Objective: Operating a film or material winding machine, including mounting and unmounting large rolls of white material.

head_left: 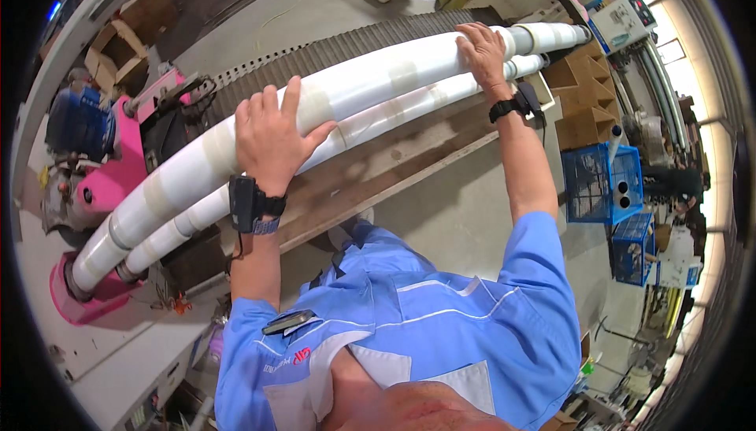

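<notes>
I see my left hand (272,136) and right hand (482,51), each grip open, palms flat on the upper white roll (378,77) lying across the wooden desk (394,167), concrete floor (465,218) below, blue crates (602,183) right

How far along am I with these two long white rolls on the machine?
Done, as it looks: the thinner white roll already lies along the wooden board. In hand: your left hand and right hand both rest flat, fingers spread, on the thicker white roll above it, between the pink machine and the far end. Left: the pictures cannot show whether that roll is seated or needs moving.
</notes>
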Available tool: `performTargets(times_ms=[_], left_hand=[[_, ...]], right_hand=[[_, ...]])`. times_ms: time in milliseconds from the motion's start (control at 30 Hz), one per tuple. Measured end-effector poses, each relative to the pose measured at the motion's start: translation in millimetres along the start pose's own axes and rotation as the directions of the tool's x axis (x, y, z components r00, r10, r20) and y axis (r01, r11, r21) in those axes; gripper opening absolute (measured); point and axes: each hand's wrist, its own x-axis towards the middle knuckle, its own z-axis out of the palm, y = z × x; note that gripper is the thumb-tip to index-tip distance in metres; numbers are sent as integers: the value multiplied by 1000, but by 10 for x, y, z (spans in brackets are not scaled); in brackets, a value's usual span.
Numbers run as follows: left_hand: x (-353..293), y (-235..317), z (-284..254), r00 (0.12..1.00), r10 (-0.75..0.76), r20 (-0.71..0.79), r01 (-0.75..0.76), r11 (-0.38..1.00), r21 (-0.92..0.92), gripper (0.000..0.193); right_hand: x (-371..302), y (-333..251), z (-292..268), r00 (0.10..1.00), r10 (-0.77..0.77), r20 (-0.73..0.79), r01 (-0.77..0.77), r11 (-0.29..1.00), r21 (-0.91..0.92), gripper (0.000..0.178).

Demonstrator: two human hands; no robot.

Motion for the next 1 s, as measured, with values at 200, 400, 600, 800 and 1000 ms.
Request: performTargets(times_ms=[200, 400, 600, 800, 1000], left_hand=[[-32, -98, -1, 999, -35, -4, 35, 999, 5, 75], [-184, -324, -16, 989, -59, -134, 50, 996, -68, 77], [-247, -318, 146, 973, -92, -210, 88, 996, -27, 75], [-327, -334, 153, 963, -163, -213, 169, 986, 12, 71], [-329, -272, 305, 937, -143, -319, 134, 990, -50, 72]], right_hand=[[46, -81, 50, 999, -29, -17, 29, 999, -18, 39], [118, -133, 142, 929, -339, -147, 338, 941, -29, 27], [-22, -209, 113, 990, -140, 21, 140, 989, -45, 37], [-4, -360, 114, 992, -121, 46, 121, 993, 3, 46], [-36, -369, 127, 992, -129, -20, 128, 992, -21, 46]])
